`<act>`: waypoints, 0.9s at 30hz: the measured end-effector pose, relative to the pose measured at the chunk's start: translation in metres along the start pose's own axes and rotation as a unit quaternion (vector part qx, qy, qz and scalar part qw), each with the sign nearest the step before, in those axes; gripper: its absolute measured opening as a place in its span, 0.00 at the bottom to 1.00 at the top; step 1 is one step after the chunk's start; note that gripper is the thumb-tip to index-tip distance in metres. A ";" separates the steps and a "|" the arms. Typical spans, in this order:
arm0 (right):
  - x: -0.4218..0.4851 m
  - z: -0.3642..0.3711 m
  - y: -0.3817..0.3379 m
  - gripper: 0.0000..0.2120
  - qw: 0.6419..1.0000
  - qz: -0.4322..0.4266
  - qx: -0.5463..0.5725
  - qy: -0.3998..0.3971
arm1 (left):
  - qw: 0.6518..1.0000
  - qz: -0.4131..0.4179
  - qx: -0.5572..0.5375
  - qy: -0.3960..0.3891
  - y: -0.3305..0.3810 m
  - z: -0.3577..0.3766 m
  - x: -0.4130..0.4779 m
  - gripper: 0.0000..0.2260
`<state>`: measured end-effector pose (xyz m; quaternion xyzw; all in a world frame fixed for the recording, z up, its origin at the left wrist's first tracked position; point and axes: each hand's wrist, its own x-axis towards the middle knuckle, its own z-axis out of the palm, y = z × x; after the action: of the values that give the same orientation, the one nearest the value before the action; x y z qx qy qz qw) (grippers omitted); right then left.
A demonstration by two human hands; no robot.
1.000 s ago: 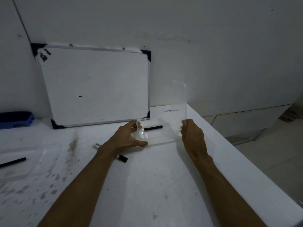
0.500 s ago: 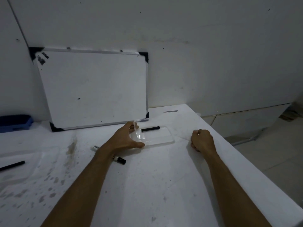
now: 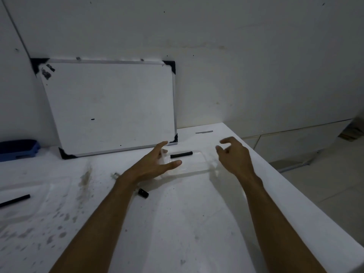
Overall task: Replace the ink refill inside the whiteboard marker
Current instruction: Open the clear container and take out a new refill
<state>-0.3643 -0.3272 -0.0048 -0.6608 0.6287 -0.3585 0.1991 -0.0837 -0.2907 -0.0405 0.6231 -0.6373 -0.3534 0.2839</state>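
On the white table (image 3: 197, 223) a clear plastic tray (image 3: 194, 164) lies flat, a little in front of the lower right corner of the whiteboard (image 3: 110, 107), which leans against the wall. Inside the tray, near its far side, lies a short black stick, which looks like the ink refill (image 3: 181, 154); I cannot say this for sure.

The left hand (image 3: 155, 164) is open, the fingers are spread, and it rests at the left end of the tray. Its thumb reaches over the near left corner of the tray and its forefinger points toward the whiteboard's corner. If the fingers really press on the plastic or only lie on it, I cannot tell. The right hand (image 3: 234, 154) is also open, with the fingers loosely curled, and it holds nothing. It is in the air just beside the right end of the tray and is a little blurred.

Under the left forearm lies the whiteboard marker (image 3: 142, 192): its black end shows near the wrist on the near side and a pale end shows on the far side; the middle is hidden by the arm. Far to the left, another black stick (image 3: 14, 200) lies on a second clear tray (image 3: 39, 201). A blue plastic object (image 3: 18, 148) stands at the back left, beside the whiteboard. The table is stained with grey spots on its left part.
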 end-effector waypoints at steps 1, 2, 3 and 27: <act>0.002 0.003 -0.010 0.11 0.999 -0.036 0.001 -0.015 | 1.000 -0.003 0.000 0.002 -0.002 0.001 0.001 0.51; 0.005 0.005 -0.019 0.08 0.997 -0.071 -0.005 -0.033 | 1.000 -0.006 0.000 0.005 -0.003 0.002 0.001 0.51; 0.010 0.009 -0.027 0.07 0.993 -0.102 -0.016 -0.054 | 1.000 -0.006 0.001 0.007 -0.003 0.003 0.002 0.50; 0.034 0.053 -0.064 0.12 0.947 -0.153 -0.156 -0.234 | 0.999 0.000 -0.032 0.016 0.009 -0.004 -0.007 0.48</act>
<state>-0.2835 -0.3620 0.0133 -0.8371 0.5037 -0.1178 0.1779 -0.0857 -0.2844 -0.0305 0.6191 -0.6210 -0.3640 0.3141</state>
